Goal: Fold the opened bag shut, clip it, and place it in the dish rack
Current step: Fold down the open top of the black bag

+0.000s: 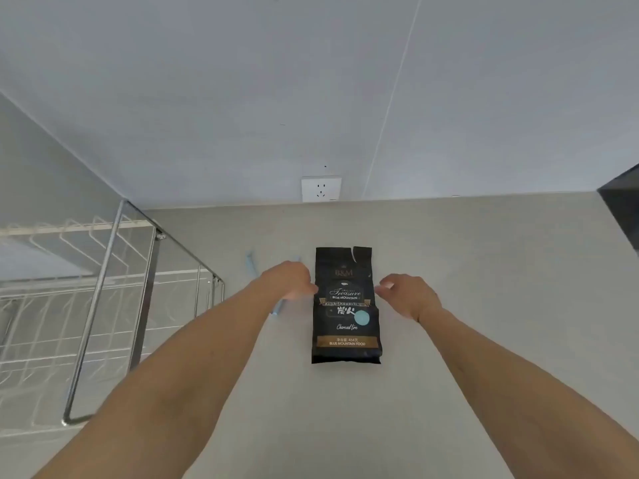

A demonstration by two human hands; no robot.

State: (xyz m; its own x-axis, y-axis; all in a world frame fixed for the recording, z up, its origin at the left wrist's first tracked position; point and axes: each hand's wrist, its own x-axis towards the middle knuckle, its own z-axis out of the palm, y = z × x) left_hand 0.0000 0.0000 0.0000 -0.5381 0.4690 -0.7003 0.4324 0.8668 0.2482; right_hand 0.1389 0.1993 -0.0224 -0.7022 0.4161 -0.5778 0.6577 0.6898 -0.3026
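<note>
On grey counter, black bag, white wall

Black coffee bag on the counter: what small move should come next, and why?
Probably pinch the bag at both side edges and fold its torn top toward the person. It lies flat and unfolded; the left hand and right hand flank it, holding nothing.

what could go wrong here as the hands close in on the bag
The bag lies flat with its torn top already open, so tilting it while folding could spill the contents onto the counter. The blue clip lies partly under the left hand, which could knock it away toward the dish rack. The right hand sits at mid-bag, so a fold started there might come out crooked.
</note>
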